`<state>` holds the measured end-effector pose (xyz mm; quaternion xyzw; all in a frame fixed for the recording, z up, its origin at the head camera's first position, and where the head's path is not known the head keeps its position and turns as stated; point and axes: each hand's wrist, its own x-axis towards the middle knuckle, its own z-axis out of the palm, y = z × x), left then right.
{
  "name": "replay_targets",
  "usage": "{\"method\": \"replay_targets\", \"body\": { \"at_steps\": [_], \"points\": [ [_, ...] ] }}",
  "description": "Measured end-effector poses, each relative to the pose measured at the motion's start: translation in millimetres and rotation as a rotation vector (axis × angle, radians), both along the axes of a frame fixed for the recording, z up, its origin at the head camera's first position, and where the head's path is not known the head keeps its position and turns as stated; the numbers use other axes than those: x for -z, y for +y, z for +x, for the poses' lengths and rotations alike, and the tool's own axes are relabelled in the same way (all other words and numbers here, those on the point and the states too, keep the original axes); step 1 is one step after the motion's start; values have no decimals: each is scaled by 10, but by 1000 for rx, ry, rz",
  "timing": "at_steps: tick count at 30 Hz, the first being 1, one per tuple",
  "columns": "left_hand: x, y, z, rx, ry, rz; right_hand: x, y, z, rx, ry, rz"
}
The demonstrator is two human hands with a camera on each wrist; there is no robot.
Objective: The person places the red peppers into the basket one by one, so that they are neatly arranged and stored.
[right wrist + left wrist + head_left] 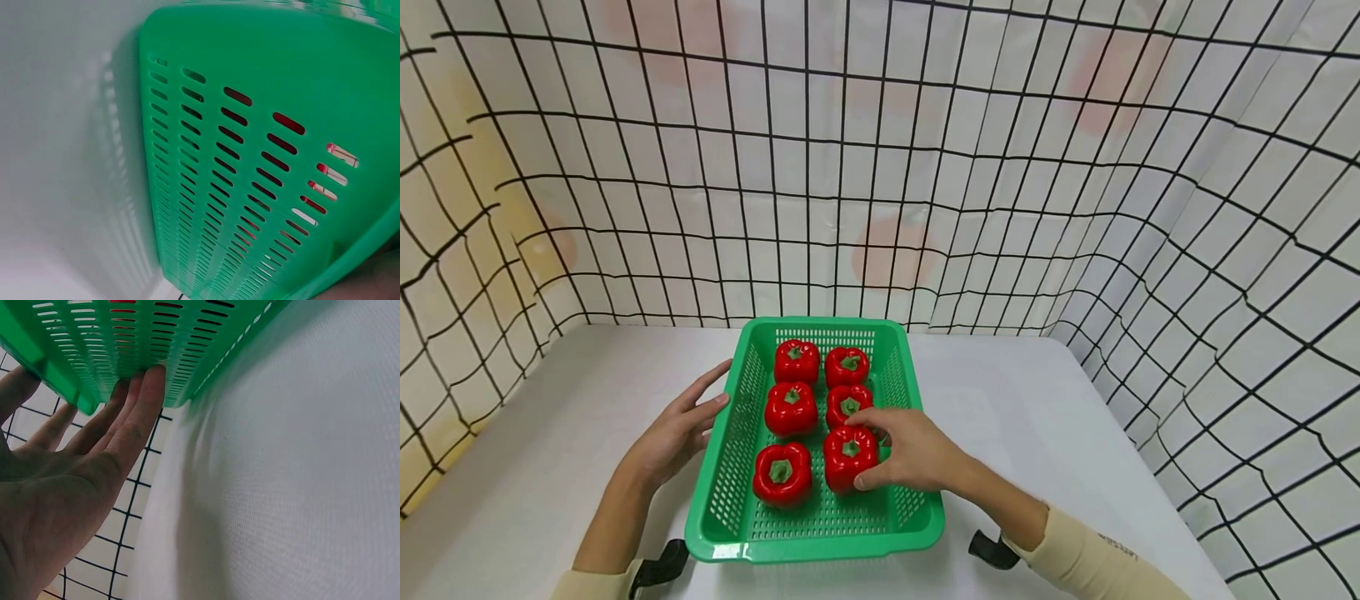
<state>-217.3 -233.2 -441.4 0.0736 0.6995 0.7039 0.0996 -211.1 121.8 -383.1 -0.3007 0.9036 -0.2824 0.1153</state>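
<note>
A green plastic basket [820, 552] with slotted walls holds several glossy red bell peppers in two columns. My right hand [917, 450] reaches over the right rim and grips the front right bell pepper [844, 468], thumb at its near side and fingers at its far side. Left of it sits another bell pepper [782, 477]. Just behind the gripped one, a bell pepper [844, 402] is partly covered by my fingers. My left hand [666, 437] is beside the basket's left wall, fingers extended; in the left wrist view its fingertips [153, 378] meet the slotted wall.
The basket stands on a white-covered table [1000, 392]. Black wire grid [842, 158] over white printed sheeting encloses the back and both sides. Dark wrist mounts [992, 550] show at both cuffs.
</note>
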Motion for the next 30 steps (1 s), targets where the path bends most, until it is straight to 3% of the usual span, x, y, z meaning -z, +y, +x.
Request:
{"method": "replay_targets", "body": {
  "at_steps": [16, 30],
  "points": [
    [16, -18, -1, 19, 5, 3, 72, -53, 39, 12, 76, 72],
    [-8, -15, 11, 16, 7, 11, 46, -53, 39, -1, 86, 103]
  ]
}}
